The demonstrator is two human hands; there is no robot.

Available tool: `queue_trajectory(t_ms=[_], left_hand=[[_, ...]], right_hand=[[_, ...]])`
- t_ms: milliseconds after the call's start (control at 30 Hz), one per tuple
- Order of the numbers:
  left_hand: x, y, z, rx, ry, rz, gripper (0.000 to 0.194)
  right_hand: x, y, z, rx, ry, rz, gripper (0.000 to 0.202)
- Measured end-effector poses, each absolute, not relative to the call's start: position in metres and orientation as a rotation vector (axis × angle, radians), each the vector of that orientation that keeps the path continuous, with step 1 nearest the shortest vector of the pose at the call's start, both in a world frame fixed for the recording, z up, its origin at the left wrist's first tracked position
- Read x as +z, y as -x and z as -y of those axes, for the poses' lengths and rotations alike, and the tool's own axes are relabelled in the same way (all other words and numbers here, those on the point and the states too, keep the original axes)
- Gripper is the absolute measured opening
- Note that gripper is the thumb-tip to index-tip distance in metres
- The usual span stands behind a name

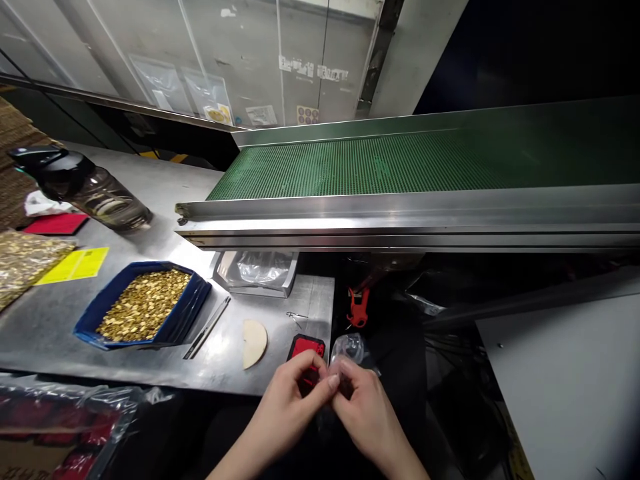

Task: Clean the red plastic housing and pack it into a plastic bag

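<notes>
My left hand (299, 393) and my right hand (364, 402) meet fingertip to fingertip at the lower middle of the head view. Both are closed in a pinch on a clear plastic bag (351, 347), which bunches up just beyond my right fingers. The exact spot they grip is hidden by the fingers. Partly behind my left hand, a red and black flat piece (306, 345) lies at the metal table's near corner. Left of it are a pale half-round disc (254, 345) and small metal tweezers-like bits (297, 317).
On the metal table (225, 367), a blue tray (193, 313) holds many small gold pieces beside tweezers (207, 328). A water bottle (107, 200) stands farther left. A green conveyor belt (350, 167) crosses ahead. An orange-red tool (358, 307) and a plastic-lined box (125, 400) are nearby.
</notes>
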State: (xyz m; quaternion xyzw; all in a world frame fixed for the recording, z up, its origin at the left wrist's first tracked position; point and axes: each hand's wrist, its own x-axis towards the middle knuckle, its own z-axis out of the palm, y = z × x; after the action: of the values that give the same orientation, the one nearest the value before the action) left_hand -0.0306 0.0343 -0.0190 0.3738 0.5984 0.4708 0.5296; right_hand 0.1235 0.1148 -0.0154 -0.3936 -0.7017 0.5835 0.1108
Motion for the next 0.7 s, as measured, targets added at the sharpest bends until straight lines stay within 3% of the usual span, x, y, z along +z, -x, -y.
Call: queue_trajectory(t_ms=[167,300,400,533,667,700], left_hand=[[-0.025,0.040,-0.037,1.300,-0.451,-1.336,0.038],[-0.023,0.037,-0.032,1.300,-0.369,-1.194,0.034],[-0.026,0.031,-0.026,1.234,-0.519,-1.192,0.030],[-0.039,0.038,-0.020,1.281,-0.783,-1.679,0.014],[-0.050,0.044,-0.011,1.325,-1.058,-2.194,0.010],[-0.051,0.042,-0.008,1.319,-1.099,-2.181,0.011]], right_hand=[[-0.025,-0.134,-0.114,1.480,1.343,2.123,0.045],[-0.033,-0.134,-0.109,1.079,1.493,2.136,0.045],[-0.031,-0.127,-0.105,1.194,1.492,2.112,0.044],[-0.029,-0.125,-0.100,1.288,1.552,2.248,0.045],[-0.036,-0.125,-0.094,0.773,1.522,2.588,0.013],[-0.038,-0.122,-0.093,0.713,1.442,2.607,0.017]])
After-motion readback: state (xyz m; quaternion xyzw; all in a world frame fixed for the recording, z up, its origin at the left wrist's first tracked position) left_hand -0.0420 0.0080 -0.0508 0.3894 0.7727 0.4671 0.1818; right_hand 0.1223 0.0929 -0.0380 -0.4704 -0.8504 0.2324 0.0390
